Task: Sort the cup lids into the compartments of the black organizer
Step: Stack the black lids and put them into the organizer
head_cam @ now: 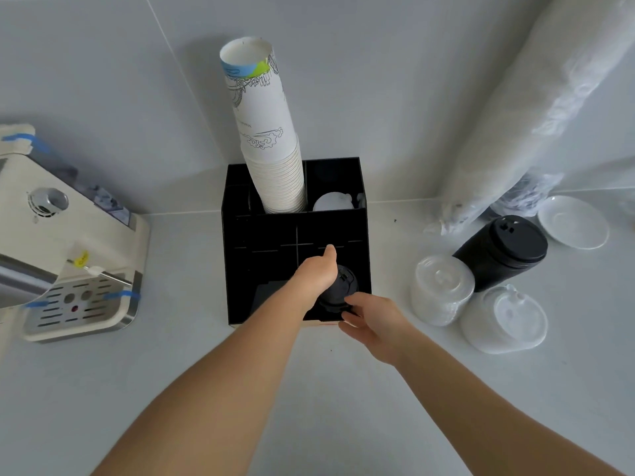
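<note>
Around the black organizer [295,235], several things are crowding the white counter [206,372]. To its left an espresso machine [68,255] is sitting with blue tape on its drip tray. To its right a wrapped stack of black lids [501,252] is lying on its side, with two wrapped stacks of white lids, one [441,290] touching it and another [505,319] nearer the viewer. A white saucer [573,222] is resting behind them, beside a long plastic-wrapped sleeve [536,108] leaning against the wall.

Inside the organizer, a tall stack of printed paper cups [271,139] is standing tilted in a rear compartment, and white lids [332,202] are sitting in the rear compartment to its right.

At the front right compartment both hands are closing on a short stack of black cup lids [338,290]. The left hand [318,273] is gripping it from the left, thumb pointing away from the viewer. The right hand [372,319] is clasping its near edge with curled fingers, at the organizer's front wall. How far the stack is sitting inside the compartment I cannot tell.
</note>
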Action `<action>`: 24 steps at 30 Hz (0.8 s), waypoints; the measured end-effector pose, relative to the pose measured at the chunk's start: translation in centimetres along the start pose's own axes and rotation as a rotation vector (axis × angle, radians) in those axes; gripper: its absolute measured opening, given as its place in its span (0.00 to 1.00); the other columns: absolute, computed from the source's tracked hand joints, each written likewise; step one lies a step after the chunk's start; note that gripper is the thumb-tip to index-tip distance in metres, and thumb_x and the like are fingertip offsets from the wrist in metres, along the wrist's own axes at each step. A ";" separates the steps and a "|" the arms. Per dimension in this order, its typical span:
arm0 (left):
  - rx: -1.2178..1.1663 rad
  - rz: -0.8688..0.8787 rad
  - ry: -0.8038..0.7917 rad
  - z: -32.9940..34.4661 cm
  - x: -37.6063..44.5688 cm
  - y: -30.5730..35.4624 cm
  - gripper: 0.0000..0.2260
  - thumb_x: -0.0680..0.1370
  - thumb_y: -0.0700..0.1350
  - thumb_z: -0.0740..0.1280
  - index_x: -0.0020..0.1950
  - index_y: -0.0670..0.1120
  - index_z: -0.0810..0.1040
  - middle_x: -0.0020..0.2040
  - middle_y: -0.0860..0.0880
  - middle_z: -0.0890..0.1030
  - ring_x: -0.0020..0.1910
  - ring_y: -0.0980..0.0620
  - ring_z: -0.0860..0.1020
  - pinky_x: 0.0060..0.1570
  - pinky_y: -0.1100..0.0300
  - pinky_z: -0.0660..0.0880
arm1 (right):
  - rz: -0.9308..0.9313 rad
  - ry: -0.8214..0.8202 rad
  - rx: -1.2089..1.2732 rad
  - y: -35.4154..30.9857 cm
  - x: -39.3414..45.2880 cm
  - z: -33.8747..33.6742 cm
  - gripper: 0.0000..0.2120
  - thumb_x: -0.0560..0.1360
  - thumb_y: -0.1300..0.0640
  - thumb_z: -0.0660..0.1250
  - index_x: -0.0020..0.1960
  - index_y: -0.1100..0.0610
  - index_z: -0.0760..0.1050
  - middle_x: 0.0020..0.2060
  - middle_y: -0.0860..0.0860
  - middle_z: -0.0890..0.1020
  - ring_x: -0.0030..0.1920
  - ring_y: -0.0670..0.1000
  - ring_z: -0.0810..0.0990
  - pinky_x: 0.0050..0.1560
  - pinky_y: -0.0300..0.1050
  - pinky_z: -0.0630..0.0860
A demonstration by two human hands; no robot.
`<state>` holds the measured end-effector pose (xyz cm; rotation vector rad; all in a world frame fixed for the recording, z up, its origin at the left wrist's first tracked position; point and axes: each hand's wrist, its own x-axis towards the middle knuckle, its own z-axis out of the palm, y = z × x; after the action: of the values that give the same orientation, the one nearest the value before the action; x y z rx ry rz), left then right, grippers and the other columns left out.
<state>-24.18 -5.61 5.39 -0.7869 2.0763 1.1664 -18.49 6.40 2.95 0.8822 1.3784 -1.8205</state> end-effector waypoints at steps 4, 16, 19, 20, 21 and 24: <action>-0.065 -0.071 -0.063 0.2 0.8 0.5 0.37 0.77 0.69 0.44 0.79 0.46 0.54 0.79 0.44 0.58 0.77 0.42 0.58 0.75 0.45 0.57 | 0.035 0.041 -0.069 -0.6 0.4 0.8 0.21 0.78 0.52 0.67 0.69 0.57 0.72 0.68 0.55 0.73 0.60 0.56 0.79 0.43 0.49 0.84; -0.086 -0.103 -0.127 0.2 1.0 0.7 0.39 0.76 0.71 0.46 0.79 0.46 0.56 0.80 0.44 0.57 0.78 0.42 0.56 0.74 0.46 0.54 | 0.108 0.046 -0.182 -1.8 0.3 1.5 0.25 0.78 0.39 0.61 0.70 0.52 0.72 0.69 0.55 0.73 0.55 0.58 0.82 0.40 0.52 0.84; -0.093 -0.089 -0.122 0.2 0.5 0.6 0.39 0.76 0.71 0.46 0.79 0.47 0.56 0.79 0.44 0.58 0.77 0.42 0.57 0.74 0.46 0.55 | 0.086 0.065 -0.180 -1.7 0.2 1.5 0.28 0.77 0.37 0.60 0.71 0.51 0.70 0.70 0.55 0.73 0.54 0.56 0.83 0.38 0.50 0.84; -0.096 -0.084 -0.116 0.2 0.1 0.6 0.39 0.76 0.71 0.47 0.79 0.46 0.56 0.79 0.44 0.58 0.77 0.42 0.58 0.74 0.46 0.56 | 0.073 0.066 -0.179 -1.7 0.1 1.5 0.28 0.77 0.36 0.59 0.71 0.51 0.70 0.69 0.54 0.74 0.54 0.56 0.83 0.38 0.49 0.84; -0.108 -0.078 -0.113 0.2 0.0 0.5 0.39 0.75 0.71 0.47 0.79 0.46 0.56 0.79 0.44 0.58 0.77 0.42 0.58 0.74 0.46 0.56 | 0.062 0.069 -0.179 -1.7 -0.1 1.4 0.28 0.77 0.36 0.59 0.70 0.51 0.71 0.68 0.54 0.75 0.54 0.55 0.83 0.39 0.48 0.84; -0.150 -0.061 -0.090 -0.1 -0.9 0.0 0.40 0.75 0.71 0.48 0.78 0.46 0.57 0.79 0.45 0.59 0.77 0.43 0.60 0.74 0.47 0.58 | 0.016 0.074 -0.171 -1.8 -0.9 1.0 0.24 0.79 0.39 0.59 0.66 0.54 0.73 0.63 0.54 0.78 0.56 0.55 0.81 0.46 0.49 0.83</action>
<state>-23.61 -5.52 6.11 -0.8457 1.8949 1.3113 -19.62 5.86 4.81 0.8754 1.5434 -1.6442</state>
